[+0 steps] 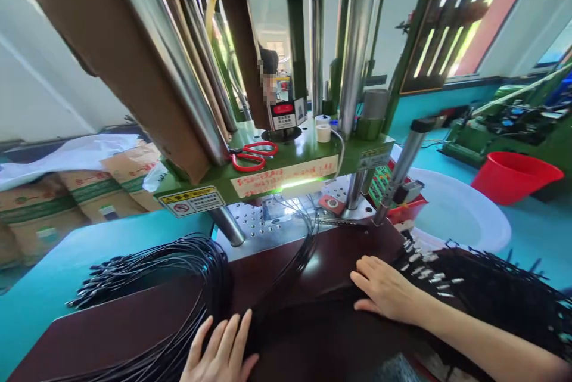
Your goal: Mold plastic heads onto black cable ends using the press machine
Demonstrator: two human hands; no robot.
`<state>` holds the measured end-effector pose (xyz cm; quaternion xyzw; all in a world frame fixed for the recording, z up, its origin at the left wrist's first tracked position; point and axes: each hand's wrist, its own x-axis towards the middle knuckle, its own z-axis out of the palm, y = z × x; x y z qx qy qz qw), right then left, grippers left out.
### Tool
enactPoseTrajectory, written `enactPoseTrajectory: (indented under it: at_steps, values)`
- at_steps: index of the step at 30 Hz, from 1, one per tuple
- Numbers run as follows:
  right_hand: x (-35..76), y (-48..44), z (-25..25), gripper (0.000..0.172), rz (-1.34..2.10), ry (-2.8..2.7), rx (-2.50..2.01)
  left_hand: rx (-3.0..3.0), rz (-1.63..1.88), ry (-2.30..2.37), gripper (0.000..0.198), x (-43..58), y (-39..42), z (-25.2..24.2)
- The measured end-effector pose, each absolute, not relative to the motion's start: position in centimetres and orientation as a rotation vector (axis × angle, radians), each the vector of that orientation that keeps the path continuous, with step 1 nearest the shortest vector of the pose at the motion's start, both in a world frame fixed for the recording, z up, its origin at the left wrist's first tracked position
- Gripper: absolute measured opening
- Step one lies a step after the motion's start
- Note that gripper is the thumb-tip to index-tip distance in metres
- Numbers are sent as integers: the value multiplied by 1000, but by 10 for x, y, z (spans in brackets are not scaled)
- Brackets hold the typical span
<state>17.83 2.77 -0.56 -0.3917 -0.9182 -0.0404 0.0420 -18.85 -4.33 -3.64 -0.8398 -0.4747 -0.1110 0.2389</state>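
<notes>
My left hand (220,349) lies at the near edge of the table, fingers stretched out and apart, beside a large looped bundle of black cables (210,263). Over on the right, my right hand (382,288) rests on the dark tabletop with its fingers loosely bent and nothing visible in them. Between the hands, a thinner bunch of black cables (304,251) runs up under the green press (308,170). Close by the right hand and forearm lies a pile of black cables (482,283) with silver connector ends (431,269).
Red-handled scissors (250,158) and a white tape roll (323,133) sit on the press ledge. Steel posts (230,224) stand on the perforated base. A white tub (460,209) and a red bucket (513,176) are at right; cardboard boxes (84,200) stand left.
</notes>
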Motion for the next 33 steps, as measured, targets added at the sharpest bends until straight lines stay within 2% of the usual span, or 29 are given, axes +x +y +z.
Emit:
enactPoseTrajectory:
  at_steps: [3,9,14,16,19,21,24,28,33]
  values:
    - [183,31,-7,29,-163,-2815,-1257,-2321,-225,-1371,40,-173,-25,-23]
    - [188,30,0,24,-102,-2761,-1304,-2384,-188,-1553,38,-163,-20,-15]
    - [185,61,18,29,335,-2573,-1189,-2599,-549,-1745,55,-141,9,8]
    - [172,91,25,28,390,-2439,-1285,-2603,-774,-1955,49,-120,45,21]
    - [143,144,31,31,297,-2299,-1514,-2300,-999,-2367,38,-86,113,33]
    - [123,177,32,34,228,-2270,-1623,-2026,-1007,-2577,37,-69,152,32]
    - [101,208,28,32,152,-2273,-1767,-1871,-956,-2642,35,-64,185,22]
    - [92,221,21,25,59,-2332,-1853,-1893,-820,-2594,24,-75,189,9]
    - [92,223,17,23,-56,-2402,-1842,-1981,-643,-2480,27,-82,189,2]
